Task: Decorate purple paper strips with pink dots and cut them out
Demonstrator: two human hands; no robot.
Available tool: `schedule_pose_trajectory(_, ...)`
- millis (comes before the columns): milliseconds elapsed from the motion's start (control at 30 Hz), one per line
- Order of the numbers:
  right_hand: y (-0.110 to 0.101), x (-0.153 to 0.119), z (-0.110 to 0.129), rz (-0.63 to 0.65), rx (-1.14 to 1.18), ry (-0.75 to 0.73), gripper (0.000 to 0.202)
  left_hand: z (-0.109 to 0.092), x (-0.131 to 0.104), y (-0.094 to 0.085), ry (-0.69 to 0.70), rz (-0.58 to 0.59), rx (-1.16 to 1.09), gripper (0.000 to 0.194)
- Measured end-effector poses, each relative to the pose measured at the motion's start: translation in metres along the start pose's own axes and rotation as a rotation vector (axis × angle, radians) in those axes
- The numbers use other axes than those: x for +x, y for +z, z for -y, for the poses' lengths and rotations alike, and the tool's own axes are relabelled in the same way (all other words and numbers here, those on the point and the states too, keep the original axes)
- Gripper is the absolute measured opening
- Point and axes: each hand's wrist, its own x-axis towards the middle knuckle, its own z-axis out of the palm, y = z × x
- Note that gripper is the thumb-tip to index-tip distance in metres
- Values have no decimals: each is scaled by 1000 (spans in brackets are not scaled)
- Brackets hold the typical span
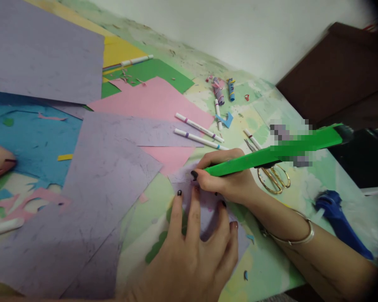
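My left hand point(198, 239) lies with its fingers spread over a piece of purple paper point(208, 209), pressing it to the table. Just above it, my right hand point(225, 178) is closed round a long bright green strip point(271, 155), which slants up to the right. The strip's lower end is between thumb and fingers, over the paper's upper edge. Whatever tip it may have is hidden by the fingers.
Purple sheets point(107, 180) cover the left, with pink paper point(157, 100) and green paper point(164, 75) behind. White markers point(198, 128) lie beyond my hands. Gold-handled scissors point(272, 178) and a blue tool point(340, 222) are on the right. A wall borders the table's back.
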Motion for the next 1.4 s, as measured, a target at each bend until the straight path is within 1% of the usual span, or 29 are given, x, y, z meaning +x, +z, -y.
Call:
schedule_pose_trajectory(100,0,0,-1,7,27,22,16,-3,-1,0,0,17,-13,44)
schedule_pose_trajectory(267,-1,0,0,6,61,113,18,-14,-2,4,-128,-2,-57,45)
schedule_pose_trajectory(400,-1,0,3,-15,106,222,17,-16,-2,6,-125,1,-69,45)
schedule_pose_trajectory(467,-1,0,3,-21,126,245,18,-15,-2,5,-125,3,-68,45)
schedule_pose_trajectory(633,0,0,2,-13,127,211,18,-14,-1,5,-120,6,-67,45)
schedule_pose_trajectory(933,0,0,2,-3,101,196,20,-16,-2,6,-128,6,-68,44)
schedule_pose_trajectory(1100,-1,0,0,0,63,135,20,-16,-1,6,-129,5,-67,45)
schedule_pose_trajectory(1400,0,1,1,-12,11,76,21,-17,-3,6,-123,4,-59,47)
